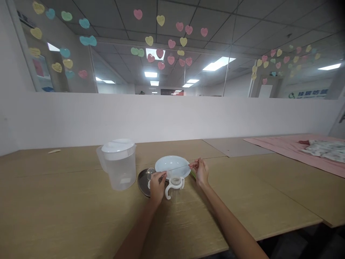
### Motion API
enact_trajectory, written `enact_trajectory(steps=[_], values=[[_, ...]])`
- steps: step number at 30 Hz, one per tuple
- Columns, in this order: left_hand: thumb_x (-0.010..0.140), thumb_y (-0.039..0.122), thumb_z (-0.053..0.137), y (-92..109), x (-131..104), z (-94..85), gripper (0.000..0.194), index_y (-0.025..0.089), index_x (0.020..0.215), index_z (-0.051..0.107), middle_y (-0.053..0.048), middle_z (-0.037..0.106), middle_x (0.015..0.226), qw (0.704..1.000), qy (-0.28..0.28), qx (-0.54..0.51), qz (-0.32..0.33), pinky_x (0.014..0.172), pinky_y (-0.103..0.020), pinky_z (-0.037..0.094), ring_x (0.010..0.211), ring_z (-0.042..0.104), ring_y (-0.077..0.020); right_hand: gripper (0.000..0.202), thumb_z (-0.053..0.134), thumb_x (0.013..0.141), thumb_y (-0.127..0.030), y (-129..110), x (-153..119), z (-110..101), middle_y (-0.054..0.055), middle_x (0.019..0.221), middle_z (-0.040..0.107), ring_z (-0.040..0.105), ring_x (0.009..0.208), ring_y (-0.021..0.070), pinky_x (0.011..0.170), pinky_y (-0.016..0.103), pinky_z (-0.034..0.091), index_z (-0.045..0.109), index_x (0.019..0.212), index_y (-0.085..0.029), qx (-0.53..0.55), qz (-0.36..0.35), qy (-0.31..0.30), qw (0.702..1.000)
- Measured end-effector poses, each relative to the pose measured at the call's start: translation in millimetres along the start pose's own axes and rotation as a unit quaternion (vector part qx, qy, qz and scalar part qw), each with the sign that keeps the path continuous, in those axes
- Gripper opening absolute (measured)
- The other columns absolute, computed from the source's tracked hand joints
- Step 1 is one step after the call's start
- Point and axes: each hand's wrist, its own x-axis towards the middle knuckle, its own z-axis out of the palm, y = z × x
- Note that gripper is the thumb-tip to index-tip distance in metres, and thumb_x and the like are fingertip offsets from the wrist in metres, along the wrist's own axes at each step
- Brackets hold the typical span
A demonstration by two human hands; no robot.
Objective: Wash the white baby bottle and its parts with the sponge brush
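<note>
A thin straight rod spans the gap between my hands, over a white bowl. My left hand is closed near the rod's left end, where something small and pale shows at the fingertips. The fingers of my right hand pinch the rod's other end. Just right of my left hand stands a clear bottle with a white two-handled collar and an open top. A dark round tray lies partly behind my left hand, with a clear dome-shaped piece on it.
A lidded translucent pitcher stands left of the tray. Something green lies beside the bowl. A pink cloth with patterned fabric covers the far right. A small flat piece lies far left, and a white wall rises behind the table.
</note>
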Motion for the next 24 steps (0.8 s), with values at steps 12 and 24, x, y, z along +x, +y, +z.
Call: enact_trajectory(steps=[12, 24], values=[[0.081, 0.032, 0.049, 1, -1, 0.7, 0.026, 0.018, 0.087, 0.07, -0.008, 0.07, 0.089, 1.0, -0.008, 0.003, 0.019, 0.083, -0.038, 0.047, 0.092, 0.06, -0.0224, 0.039, 0.053, 0.076, -0.058, -11, 5, -1, -0.001, 0.049, 0.06, 0.055, 0.046, 0.0123, 0.052, 0.025, 0.041, 0.047, 0.072, -0.02, -0.003, -0.023, 0.0, 1.0], [0.083, 0.033, 0.047, 3, -1, -0.1, 0.027, 0.02, 0.088, 0.07, -0.006, 0.07, 0.089, 0.999, -0.017, 0.007, 0.028, 0.083, -0.037, 0.047, 0.091, 0.06, -0.0214, 0.04, 0.041, 0.083, -0.059, -13, -11, 8, -0.001, 0.054, 0.06, 0.056, 0.052, 0.0131, 0.059, 0.028, 0.044, 0.047, 0.074, -0.02, -0.111, -0.089, -0.01, 0.99]])
